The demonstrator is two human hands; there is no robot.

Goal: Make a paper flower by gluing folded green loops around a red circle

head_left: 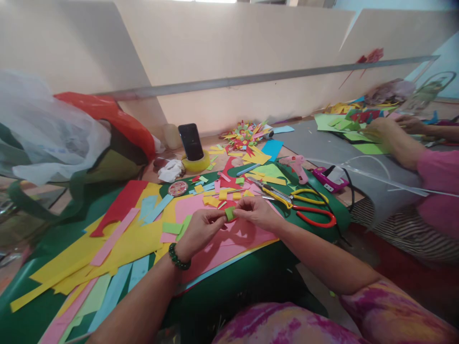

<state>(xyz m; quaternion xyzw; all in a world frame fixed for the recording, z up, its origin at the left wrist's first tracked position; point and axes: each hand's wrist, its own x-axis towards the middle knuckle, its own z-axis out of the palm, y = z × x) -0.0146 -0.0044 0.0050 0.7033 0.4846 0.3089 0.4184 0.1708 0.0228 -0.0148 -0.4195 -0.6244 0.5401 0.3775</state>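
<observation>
The left hand (199,229) and the right hand (261,214) work close together at the front centre of the table. The thumb and fingers of each hand are pinched on a small green paper piece (230,213), the left at its left edge and the right at its right edge. The piece is held above the pink paper sheets (215,258), in front of a red paper part (223,205). A beaded bracelet (177,257) encircles the left wrist.

To the left, a yellow paper sheet (139,243) lies among red, pink and blue strips. To the right of the hands lie a yellow-handled utility knife (274,195) and scissors with yellow and red handle loops (311,208). Behind these rests a pink glue gun (297,167). At the rear, a smartphone (191,142) stands in a yellow tape roll (197,165). At far right, a co-worker's hand (382,130) is near green paper sheets (371,148).
</observation>
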